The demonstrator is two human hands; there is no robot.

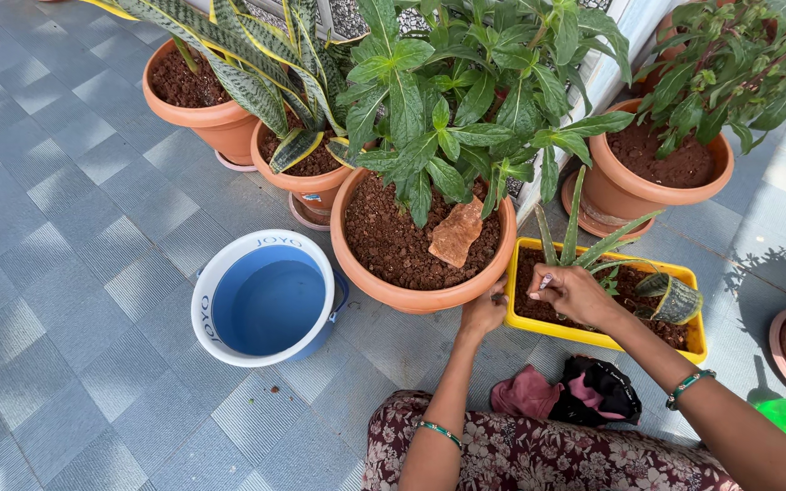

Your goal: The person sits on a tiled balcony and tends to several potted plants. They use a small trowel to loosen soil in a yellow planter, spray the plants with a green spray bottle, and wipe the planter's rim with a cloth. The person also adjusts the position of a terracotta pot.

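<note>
Big round terracotta pot (420, 295) of reddish soil sits just ahead of the left hand (484, 314), whose curled fingers touch its rim. Right beside it, the rectangular yellow planter (593, 336) runs lengthwise rightward; the right hand (575, 293) pinches a small pale sliver over its near-left corner. White-rimmed blue bucket (266, 300), lettered rim, left.

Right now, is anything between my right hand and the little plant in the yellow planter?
Nothing visible. The right hand is already over the yellow planter, its fingertips at the base of the spiky plant. The left hand rests at the rim of the big terracotta pot beside it, clear of that spot.
</note>
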